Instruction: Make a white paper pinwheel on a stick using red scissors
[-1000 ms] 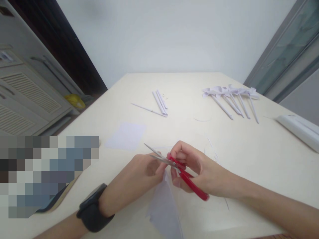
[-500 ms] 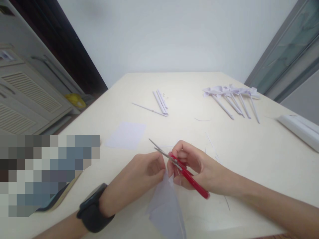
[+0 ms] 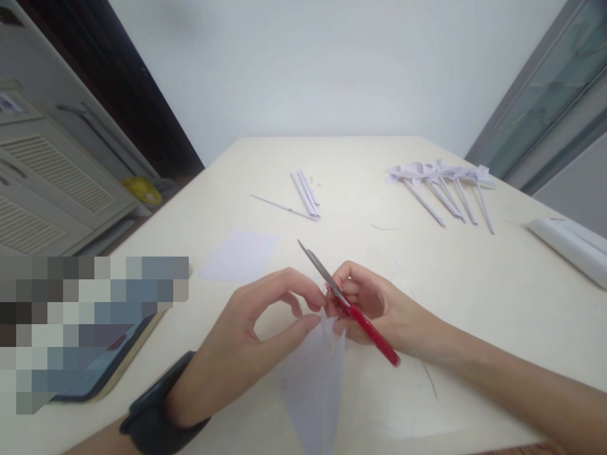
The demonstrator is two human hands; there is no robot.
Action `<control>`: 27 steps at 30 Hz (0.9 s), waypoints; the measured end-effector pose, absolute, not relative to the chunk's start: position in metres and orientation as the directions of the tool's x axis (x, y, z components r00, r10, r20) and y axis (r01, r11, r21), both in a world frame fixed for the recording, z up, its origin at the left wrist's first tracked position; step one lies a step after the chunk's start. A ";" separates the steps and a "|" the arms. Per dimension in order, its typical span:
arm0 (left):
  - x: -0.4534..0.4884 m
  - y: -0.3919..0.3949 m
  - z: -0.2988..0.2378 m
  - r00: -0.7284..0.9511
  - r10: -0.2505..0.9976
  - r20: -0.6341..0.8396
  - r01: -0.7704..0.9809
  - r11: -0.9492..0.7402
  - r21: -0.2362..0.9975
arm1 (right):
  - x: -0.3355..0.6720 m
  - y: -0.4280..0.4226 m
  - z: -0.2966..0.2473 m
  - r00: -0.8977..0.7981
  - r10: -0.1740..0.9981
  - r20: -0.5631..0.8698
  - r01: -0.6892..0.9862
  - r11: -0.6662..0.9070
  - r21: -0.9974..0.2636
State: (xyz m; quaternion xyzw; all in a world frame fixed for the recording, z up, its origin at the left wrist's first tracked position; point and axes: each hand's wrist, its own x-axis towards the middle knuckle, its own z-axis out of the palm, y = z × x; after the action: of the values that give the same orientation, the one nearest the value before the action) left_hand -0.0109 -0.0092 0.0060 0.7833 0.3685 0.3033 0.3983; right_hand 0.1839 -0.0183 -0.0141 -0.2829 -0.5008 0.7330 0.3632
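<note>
My right hand [image 3: 370,303] holds red-handled scissors [image 3: 374,338], blades pointing up and left, nearly together. The same hand's fingertips pinch the top of a folded sheet of white paper [image 3: 313,385], which hangs toward the table's near edge. My left hand [image 3: 265,322], with a black watch [image 3: 164,404] at the wrist, curves beside the paper's top corner. Its thumb and forefinger are slightly apart there, the thumb tip against the paper. A flat white paper square [image 3: 241,256] lies beyond my left hand.
Several paper pinwheels [image 3: 439,174] with rolled sticks lie at the back right. Rolled paper tubes [image 3: 303,193] and a thin stick [image 3: 279,207] are at back centre. A tablet-like device [image 3: 114,354], partly blurred out, stands left. A white roll [image 3: 569,249] lies right; thin paper strips [image 3: 429,379] are scattered.
My left hand has loosened its pinch on the paper, its fingers spreading and the wrist shifting left. The scissors have swung more upright and their blades have come closer together.
</note>
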 end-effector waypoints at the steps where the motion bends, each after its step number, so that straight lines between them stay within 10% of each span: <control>1: -0.011 -0.010 0.006 0.566 0.801 0.194 0.309 -0.424 0.852 | 0.184 -0.018 -0.014 -0.576 0.816 -0.048 -0.261 -0.239 -0.935; 27: -0.010 -0.011 0.002 0.588 0.789 0.177 0.240 -0.380 0.893 | 0.182 -0.021 -0.012 -0.530 0.846 -0.058 -0.225 -0.206 -0.952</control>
State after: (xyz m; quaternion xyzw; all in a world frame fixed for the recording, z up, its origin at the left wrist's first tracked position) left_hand -0.0103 -0.0110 0.0024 0.7715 0.3336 0.3076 0.4460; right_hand 0.1821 -0.0211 -0.0118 -0.3068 -0.5062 0.7133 0.3754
